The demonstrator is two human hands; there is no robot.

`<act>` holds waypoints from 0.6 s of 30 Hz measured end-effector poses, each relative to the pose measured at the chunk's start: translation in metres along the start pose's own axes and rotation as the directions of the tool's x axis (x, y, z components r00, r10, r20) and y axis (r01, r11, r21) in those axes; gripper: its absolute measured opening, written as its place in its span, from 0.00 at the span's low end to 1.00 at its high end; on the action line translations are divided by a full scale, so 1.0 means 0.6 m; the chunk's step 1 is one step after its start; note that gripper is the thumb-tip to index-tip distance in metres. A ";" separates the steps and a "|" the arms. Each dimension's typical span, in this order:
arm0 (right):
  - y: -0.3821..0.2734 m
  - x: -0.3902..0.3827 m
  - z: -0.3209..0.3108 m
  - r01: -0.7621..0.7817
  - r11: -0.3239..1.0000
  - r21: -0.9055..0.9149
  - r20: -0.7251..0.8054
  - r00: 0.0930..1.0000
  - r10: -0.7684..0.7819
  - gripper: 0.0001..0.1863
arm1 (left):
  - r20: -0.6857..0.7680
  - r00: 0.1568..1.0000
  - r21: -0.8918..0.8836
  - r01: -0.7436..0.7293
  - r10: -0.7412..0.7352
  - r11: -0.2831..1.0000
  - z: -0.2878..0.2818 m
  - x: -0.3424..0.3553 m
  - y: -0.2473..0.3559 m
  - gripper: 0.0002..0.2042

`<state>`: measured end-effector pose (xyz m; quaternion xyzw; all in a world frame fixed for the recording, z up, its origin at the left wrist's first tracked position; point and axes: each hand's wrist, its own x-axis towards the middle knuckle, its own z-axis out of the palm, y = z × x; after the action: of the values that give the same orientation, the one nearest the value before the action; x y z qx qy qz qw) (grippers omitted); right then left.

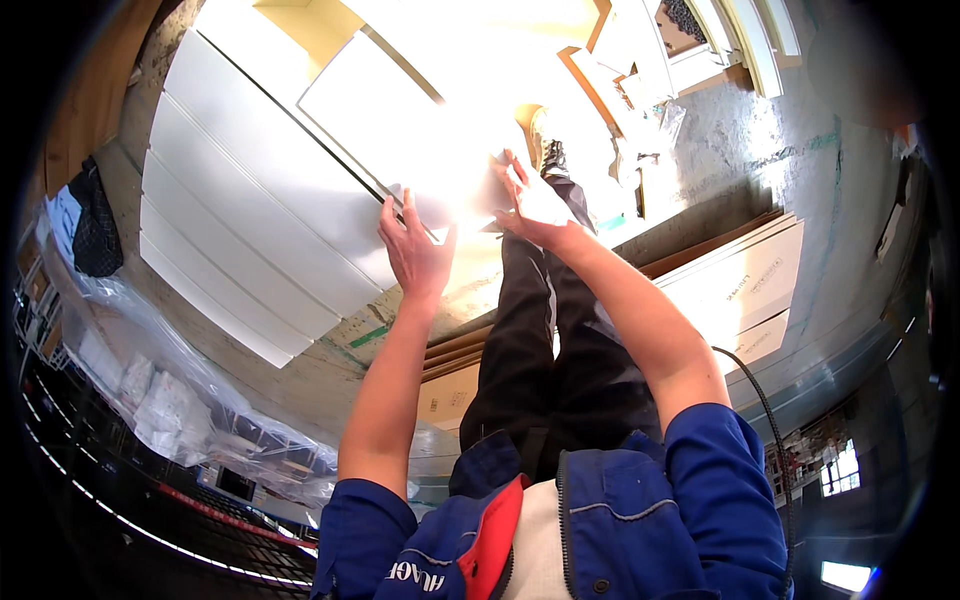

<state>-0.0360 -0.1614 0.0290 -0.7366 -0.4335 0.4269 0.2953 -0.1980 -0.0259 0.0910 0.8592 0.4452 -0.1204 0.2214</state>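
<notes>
White panel (400, 120) rests tilted over the stacked white boards (240, 230), its near edge gripped by left hand (415, 250) and right hand (530, 205), fingers wrapped narrow to steady it flat.

Blue work jacket (640, 510) with rolled sleeves and stitched seams, red inner collar (492, 540), white shirt (538, 545) beneath; black trousers (540, 350) and a dark shoe (552, 158).

Glare washes out the white panel (420, 120) edge, hiding how the hands' fingertips (515, 175) grip it.
</notes>
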 end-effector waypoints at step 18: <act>0.025 0.006 0.058 -0.140 0.923 -0.358 -0.009 0.989 0.146 0.30 | -0.008 0.998 0.187 -0.054 0.057 0.981 -0.121 0.361 -0.077 0.37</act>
<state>-0.0598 -0.1626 -0.0007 -0.8039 -0.4517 0.3677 0.1207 -0.1108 0.1870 0.0546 0.8890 0.4093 -0.1497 0.1403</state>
